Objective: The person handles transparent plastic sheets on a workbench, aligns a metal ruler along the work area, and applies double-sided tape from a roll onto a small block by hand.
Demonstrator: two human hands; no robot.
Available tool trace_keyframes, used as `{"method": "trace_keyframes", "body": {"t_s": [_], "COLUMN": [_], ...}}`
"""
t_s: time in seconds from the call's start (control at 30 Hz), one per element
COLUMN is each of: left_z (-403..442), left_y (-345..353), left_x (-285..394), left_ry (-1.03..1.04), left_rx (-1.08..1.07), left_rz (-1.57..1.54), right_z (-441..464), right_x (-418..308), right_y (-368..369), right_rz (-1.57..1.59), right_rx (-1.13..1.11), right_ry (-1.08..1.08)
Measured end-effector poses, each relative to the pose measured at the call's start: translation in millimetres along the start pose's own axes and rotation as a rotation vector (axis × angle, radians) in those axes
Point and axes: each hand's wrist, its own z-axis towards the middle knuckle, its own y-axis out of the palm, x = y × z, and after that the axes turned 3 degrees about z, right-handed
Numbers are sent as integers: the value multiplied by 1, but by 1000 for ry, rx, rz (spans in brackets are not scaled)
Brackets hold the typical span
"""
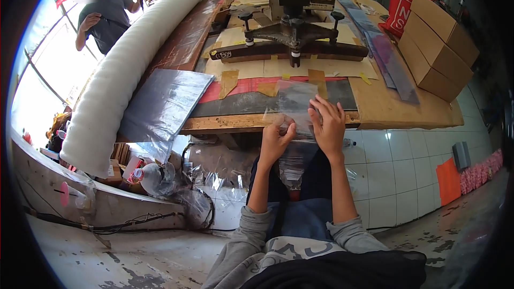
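Observation:
A thin clear plastic sheet (297, 101) stands over the front edge of the workbench, in front of me. Its lower left part is pinched between the thumb and curled fingers of my left hand (278, 135). My right hand (327, 124) is at the sheet's right side, fingers raised and apart, with the thumb close to the plastic; whether it touches is hard to tell. Below, more clear plastic (292, 168) lies between my legs. Beyond the sheet, a press with a dark metal crossbar (289, 52) stands over the bench.
A stack of clear plastic sheets (166, 96) overhangs the bench's left front, beside a long white foam roll (126, 75). Right are plastic strips (383, 56), cardboard boxes (436, 48) and a red bag (402, 8). A person (107, 21) stands at the far left.

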Motion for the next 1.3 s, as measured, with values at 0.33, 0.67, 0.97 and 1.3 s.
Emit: {"method": "trace_keyframes", "body": {"t_s": [0.33,0.67,0.97,1.3], "left_z": [-1,-1,2,-1], "left_y": [0,2,0,-4], "left_x": [10,-1,10,5], "left_ry": [-95,-40,7,-54], "left_rx": [-34,-10,88,-21], "left_rz": [39,19,71,203], "right_z": [-3,-3,-4,-5], "right_x": [4,3,5,4], "right_y": [-1,-2,0,0], "right_rz": [-21,-39,-62,-70], "right_rx": [-24,-39,-18,-2], "right_ry": [-15,-26,-45,-53]}}
